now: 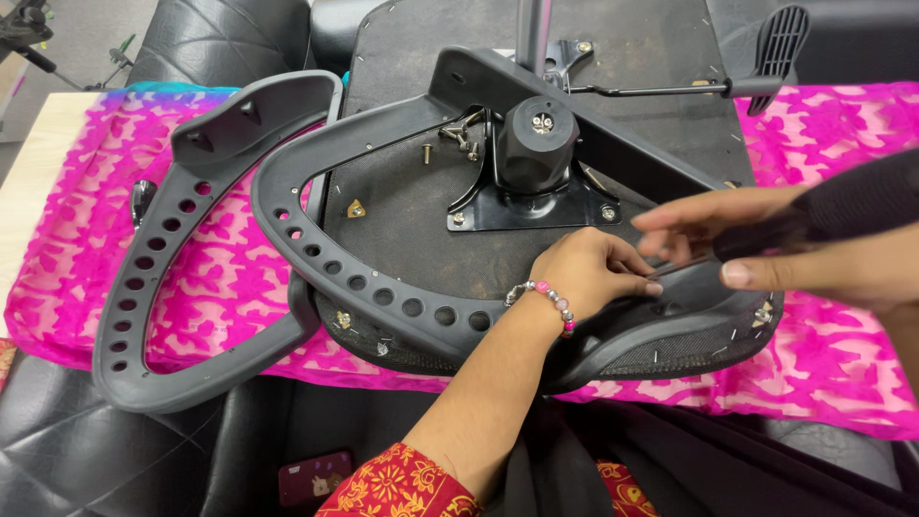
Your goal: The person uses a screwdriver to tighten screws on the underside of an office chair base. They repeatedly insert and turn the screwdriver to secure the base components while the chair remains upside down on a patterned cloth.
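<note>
An office chair seat point(402, 220) lies upside down on a pink patterned cloth point(833, 364). A grey armrest loop with a row of holes point(383, 292) rests on its underside. My left hand point(589, 273), with a bead bracelet at the wrist, pinches its fingertips around the tip of a screwdriver at the seat's near right edge. Anything under those fingertips is hidden. My right hand point(766, 254) comes in from the right and grips the screwdriver's black handle point(842, 206).
A second grey armrest loop point(163, 239) lies loose to the left on the cloth. The black tilt mechanism point(536, 144) stands at the seat's centre, with loose screws point(461, 134) beside it and a lever point(775, 43) reaching right. A phone point(316, 476) lies below.
</note>
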